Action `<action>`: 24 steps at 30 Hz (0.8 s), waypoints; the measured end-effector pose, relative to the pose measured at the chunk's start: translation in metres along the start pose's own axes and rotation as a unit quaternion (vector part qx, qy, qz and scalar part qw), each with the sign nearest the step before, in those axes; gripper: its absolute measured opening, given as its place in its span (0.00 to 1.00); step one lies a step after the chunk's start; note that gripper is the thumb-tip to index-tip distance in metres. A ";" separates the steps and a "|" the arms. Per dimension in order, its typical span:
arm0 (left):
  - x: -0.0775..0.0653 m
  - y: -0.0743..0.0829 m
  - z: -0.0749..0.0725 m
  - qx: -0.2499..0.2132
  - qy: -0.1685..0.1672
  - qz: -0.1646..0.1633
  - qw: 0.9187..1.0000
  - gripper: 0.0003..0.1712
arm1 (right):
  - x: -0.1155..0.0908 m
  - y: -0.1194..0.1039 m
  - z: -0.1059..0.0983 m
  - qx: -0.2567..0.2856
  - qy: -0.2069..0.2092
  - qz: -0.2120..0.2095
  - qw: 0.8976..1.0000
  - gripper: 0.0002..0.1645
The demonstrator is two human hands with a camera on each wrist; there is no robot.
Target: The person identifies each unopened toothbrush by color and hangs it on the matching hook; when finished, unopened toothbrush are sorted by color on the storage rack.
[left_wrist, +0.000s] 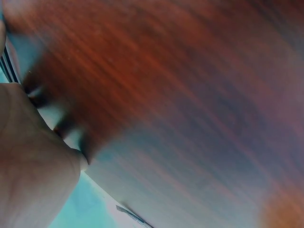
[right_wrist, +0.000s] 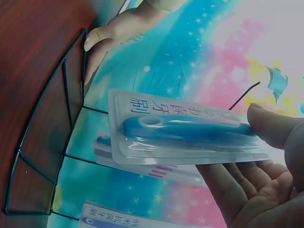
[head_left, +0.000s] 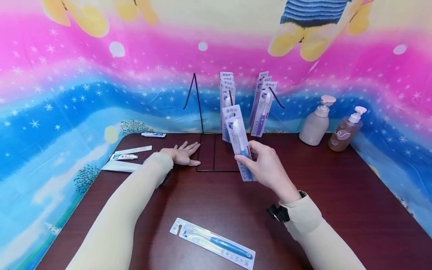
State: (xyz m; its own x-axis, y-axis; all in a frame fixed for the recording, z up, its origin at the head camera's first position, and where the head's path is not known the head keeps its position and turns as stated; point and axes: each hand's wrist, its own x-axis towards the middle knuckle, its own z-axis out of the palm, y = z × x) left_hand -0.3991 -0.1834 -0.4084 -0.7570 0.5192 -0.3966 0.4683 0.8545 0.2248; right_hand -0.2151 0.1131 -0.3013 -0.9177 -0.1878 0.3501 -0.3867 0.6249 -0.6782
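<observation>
In the head view my right hand (head_left: 270,165) grips a packaged toothbrush (head_left: 239,131) with a blue handle, thumb in front and fingers behind. The pack's upper end is in front of the middle hook of a black wire rack (head_left: 222,171); whether the hook passes through it is hidden. Behind it hang several similar packs (head_left: 227,84), and more packs (head_left: 260,116), the front one purple-handled, hang on the right hook. My left hand (head_left: 183,154) lies flat with spread fingers on the table, by the rack's base. Another blue toothbrush pack (head_left: 216,243) lies near the front.
Toothpaste tubes (head_left: 124,157) and other slim packs lie at the table's left. At the back right stand a pale pump bottle (head_left: 314,127) and a brown pump bottle (head_left: 343,133). A printed cloth (head_left: 168,48) hangs behind the table. The rack's left hook (head_left: 189,92) holds nothing.
</observation>
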 end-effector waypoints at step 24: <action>0.001 0.000 0.003 0.016 0.005 -0.009 1.000 0.53 | 0.061 0.023 0.018 -0.010 0.018 0.050 0.999 0.19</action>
State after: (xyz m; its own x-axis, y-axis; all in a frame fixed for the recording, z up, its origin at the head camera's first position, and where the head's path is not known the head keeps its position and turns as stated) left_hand -0.3985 -0.1832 -0.4113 -0.7695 0.5048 -0.3911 0.4695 0.8624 0.1893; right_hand -0.2812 0.1022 -0.3076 -0.9475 -0.0959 0.3050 -0.2909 0.6547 -0.6977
